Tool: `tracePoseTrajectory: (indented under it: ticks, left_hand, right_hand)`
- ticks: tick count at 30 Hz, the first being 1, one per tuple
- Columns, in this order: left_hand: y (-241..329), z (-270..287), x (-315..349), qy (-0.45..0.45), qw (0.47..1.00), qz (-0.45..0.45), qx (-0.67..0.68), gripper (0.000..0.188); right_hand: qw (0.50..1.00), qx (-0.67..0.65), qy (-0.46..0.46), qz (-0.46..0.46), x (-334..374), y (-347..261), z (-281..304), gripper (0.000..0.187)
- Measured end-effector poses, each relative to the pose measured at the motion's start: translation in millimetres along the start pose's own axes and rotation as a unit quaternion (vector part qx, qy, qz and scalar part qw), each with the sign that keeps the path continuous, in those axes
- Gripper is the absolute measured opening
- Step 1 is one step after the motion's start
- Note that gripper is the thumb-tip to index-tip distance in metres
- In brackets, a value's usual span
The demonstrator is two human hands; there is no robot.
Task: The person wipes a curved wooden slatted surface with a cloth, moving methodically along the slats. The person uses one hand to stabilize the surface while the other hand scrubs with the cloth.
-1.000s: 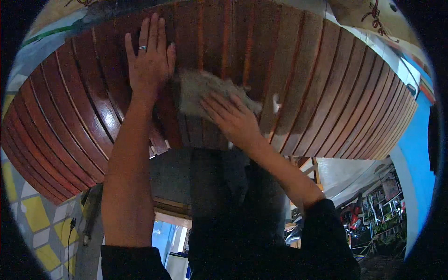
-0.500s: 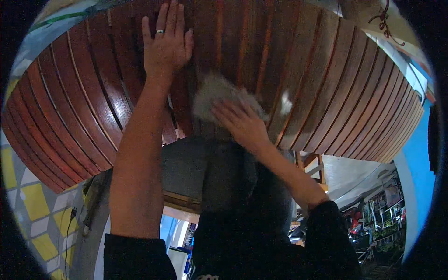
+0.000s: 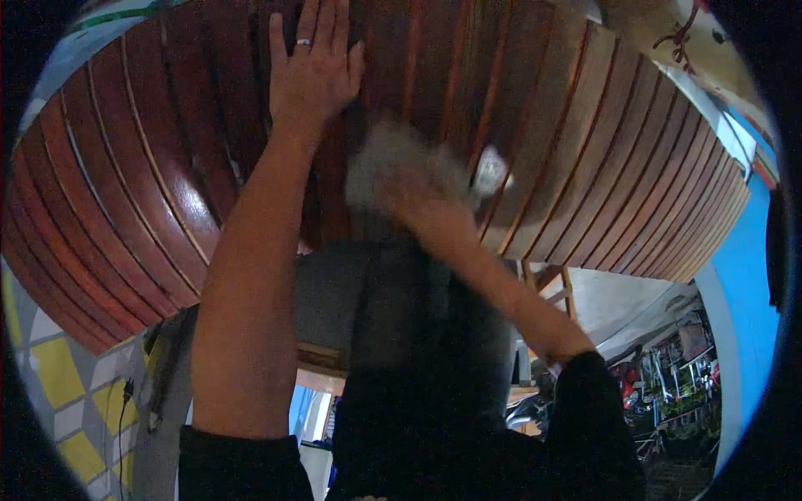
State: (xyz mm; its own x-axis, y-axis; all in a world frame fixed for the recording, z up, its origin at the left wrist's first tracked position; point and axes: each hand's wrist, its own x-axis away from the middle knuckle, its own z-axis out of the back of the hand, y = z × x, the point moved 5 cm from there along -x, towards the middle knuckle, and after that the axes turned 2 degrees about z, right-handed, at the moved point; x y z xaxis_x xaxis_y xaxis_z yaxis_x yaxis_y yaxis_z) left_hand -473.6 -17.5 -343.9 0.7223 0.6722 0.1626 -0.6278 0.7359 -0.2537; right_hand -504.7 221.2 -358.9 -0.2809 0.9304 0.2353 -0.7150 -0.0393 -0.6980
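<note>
A slatted reddish-brown wooden tabletop (image 3: 568,142), bent by the lens, spans the upper part of the head view. My left hand (image 3: 312,79) lies flat on its dark slats with the fingers spread, a ring on one of them and the fingertips near the upper edge. Lower and to the right, my right hand (image 3: 426,204) presses a pale grey cloth (image 3: 384,159) against the wood near the close edge. Motion smears both this hand and the cloth, so single fingers are hard to make out. Nothing is in my left hand.
Beneath the near edge are my dark-clothed legs (image 3: 401,309). A black cord with a plug (image 3: 127,391) hangs at the left beside yellow, grey and white patterned tiles (image 3: 58,376). Shelves of clutter (image 3: 668,384) stand lower right by a blue wall (image 3: 743,242).
The view has shifted slightly, and my left hand now appears a little farther right and higher. My right hand stays on the cloth near the same spot, more blurred now.
</note>
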Motion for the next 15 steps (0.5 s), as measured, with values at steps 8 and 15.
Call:
tracePoseTrajectory:
  ticks: [8, 15]
  left_hand:
    - [3, 4, 3, 0.005, 1.0, -0.007, -0.008, 0.059]
    - [1, -14, 5, 0.078, 0.996, -0.005, -0.041, 0.057]
  right_hand:
    - [0.919, 0.149, 0.271, -0.245, 19, 99, 98, 0.051]
    - [0.991, 0.072, 0.048, -0.104, 24, 11, -1, 0.053]
